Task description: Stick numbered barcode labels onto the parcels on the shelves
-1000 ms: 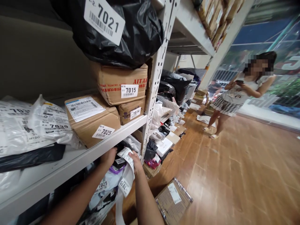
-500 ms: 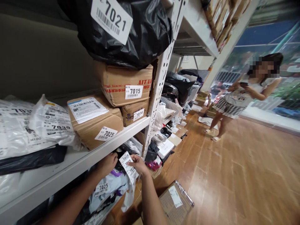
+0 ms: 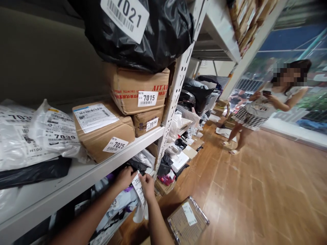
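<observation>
A hanging strip of white number labels (image 3: 139, 191) is between my hands, below the shelf edge. My right hand (image 3: 148, 185) is closed on the strip's upper right side, thumb and finger pinched. My left hand (image 3: 125, 177) meets its top left corner with fingertips pressed together; exactly how much they grip is partly hidden. Behind and under the strip lie plastic-wrapped parcels (image 3: 120, 204) on the lower shelf, one marked with a label ending in 25. The strip's lower end curls loosely downward.
Above my hands, a white shelf (image 3: 84, 183) bears a carton labelled 7025 (image 3: 102, 131), stacked cartons (image 3: 140, 90), a black bag (image 3: 138, 37) and white parcels (image 3: 55, 132). A carton (image 3: 187, 221) lies on the wooden floor. A person (image 3: 258, 98) holding a phone stands at right.
My left hand has moved right, off the parcels and onto the top of the label strip. My right hand has shifted slightly, its fingers now at the strip's upper edge.
</observation>
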Demonstrator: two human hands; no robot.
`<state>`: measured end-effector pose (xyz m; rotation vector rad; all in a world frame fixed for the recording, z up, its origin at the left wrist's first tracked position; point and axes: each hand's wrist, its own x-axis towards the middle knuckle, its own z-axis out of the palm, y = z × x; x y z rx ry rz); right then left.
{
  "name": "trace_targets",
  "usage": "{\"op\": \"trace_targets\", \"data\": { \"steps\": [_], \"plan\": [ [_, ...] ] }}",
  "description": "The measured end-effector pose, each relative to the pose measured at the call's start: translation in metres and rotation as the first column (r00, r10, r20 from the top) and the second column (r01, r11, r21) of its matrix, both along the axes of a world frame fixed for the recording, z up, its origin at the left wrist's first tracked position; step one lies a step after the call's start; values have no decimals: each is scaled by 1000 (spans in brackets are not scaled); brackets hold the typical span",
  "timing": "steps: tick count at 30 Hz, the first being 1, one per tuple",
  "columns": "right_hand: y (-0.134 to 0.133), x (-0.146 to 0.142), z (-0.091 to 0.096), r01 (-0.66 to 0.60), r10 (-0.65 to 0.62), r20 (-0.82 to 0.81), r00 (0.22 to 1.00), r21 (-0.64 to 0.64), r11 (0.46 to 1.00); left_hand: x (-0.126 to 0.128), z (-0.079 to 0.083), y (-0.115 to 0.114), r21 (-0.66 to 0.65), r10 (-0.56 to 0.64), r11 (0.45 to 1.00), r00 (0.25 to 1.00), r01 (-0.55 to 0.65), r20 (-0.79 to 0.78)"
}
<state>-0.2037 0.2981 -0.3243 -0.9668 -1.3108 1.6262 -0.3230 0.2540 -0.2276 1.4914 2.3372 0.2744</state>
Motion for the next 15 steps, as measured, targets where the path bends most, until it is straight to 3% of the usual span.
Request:
{"op": "trace_targets", "data": {
  "steps": [5, 11, 15],
  "plan": [
    [-1, 11, 8, -140, 131, -116, 985, -76, 987, 5, 1, 4, -52, -28, 998, 999, 29, 20],
    [1, 11, 8, -142, 123, -177, 976, -98, 985, 0, 4, 7, -73, -70, 994, 993, 77, 95],
    [3, 5, 3, -168, 143, -189, 971, -119, 979, 2, 5, 6, -89, -39, 995, 999, 40, 20]
  ]
}}
